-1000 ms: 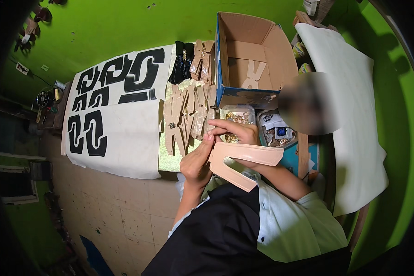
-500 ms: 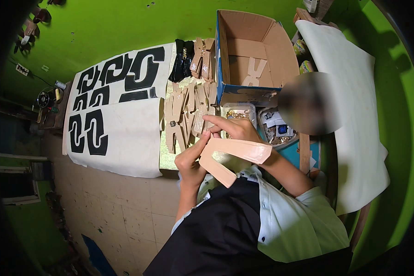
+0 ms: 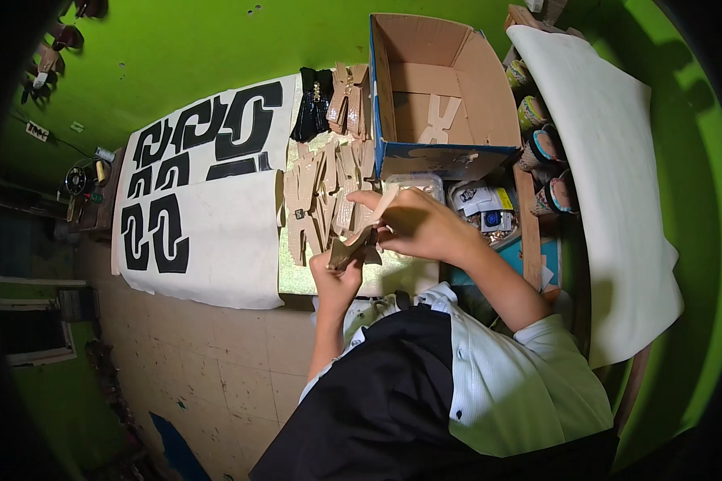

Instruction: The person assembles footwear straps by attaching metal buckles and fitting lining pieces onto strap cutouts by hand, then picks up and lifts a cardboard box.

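Both my hands hold a beige V-shaped strap piece (image 3: 387,202), which looks like a shoe upper, above the front of the work table. My left hand (image 3: 337,276) is closed on its lower end. My right hand (image 3: 425,228) grips it higher up, forefinger stretched toward the pile; some of its fingertips are hidden. The piece is seen nearly edge-on. Just beyond lies a heap of similar tan strap pieces (image 3: 303,188), one with a dark buckle-like ornament. Behind the heap are a tan bundle (image 3: 347,104) and a black bundle (image 3: 313,108), both with shiny ornaments.
An open cardboard box (image 3: 425,163) holds a tan X-shaped piece (image 3: 439,120). Clear tubs (image 3: 429,183) with small parts and packets stand before it. Black curved pieces (image 3: 168,232) lie on white sheeting (image 3: 225,272) at left. Shoes (image 3: 555,196) and another white sheet (image 3: 626,224) are at right.
The strap piece has turned from broad side to nearly edge-on and risen away from my body. My right hand has shifted right. The view has tilted slightly, showing shoes at right.
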`<state>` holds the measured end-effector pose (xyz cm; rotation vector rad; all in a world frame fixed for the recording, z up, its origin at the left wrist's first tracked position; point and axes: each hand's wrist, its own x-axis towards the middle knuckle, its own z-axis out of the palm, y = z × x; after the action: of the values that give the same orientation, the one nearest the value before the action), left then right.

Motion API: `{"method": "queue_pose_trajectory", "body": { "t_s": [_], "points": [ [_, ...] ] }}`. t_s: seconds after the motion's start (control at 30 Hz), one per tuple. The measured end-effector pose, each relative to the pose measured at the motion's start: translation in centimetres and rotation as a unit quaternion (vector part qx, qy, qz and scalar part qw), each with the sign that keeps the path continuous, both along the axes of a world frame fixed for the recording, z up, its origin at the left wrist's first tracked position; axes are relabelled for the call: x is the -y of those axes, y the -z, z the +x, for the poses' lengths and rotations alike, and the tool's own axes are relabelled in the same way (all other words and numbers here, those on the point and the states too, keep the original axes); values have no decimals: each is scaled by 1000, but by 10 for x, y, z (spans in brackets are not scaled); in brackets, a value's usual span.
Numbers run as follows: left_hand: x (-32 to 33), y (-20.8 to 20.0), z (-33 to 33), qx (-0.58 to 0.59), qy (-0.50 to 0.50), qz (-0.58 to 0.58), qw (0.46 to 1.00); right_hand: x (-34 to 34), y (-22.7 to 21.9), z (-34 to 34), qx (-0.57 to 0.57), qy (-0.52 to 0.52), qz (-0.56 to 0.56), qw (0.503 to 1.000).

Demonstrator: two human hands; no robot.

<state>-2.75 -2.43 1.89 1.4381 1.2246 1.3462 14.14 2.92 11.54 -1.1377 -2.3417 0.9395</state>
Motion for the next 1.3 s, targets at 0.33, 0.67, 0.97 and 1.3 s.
{"method": "queue_pose_trajectory", "body": {
  "t_s": [0.33,0.67,0.97,1.3],
  "points": [
    [-7,-14,0,56,50,-65,995,5,5,-1,-35,19,20,999],
    [-7,-22,3,189,39,-67,979,18,18,-11,-202,118,-3,972],
    [3,-20,3,263,46,-54,962,36,6,-13,-376,137,-174,900],
    [8,-37,11,248,33,64,966,45,-2,-18,-323,133,-43,936]
  ]
}}
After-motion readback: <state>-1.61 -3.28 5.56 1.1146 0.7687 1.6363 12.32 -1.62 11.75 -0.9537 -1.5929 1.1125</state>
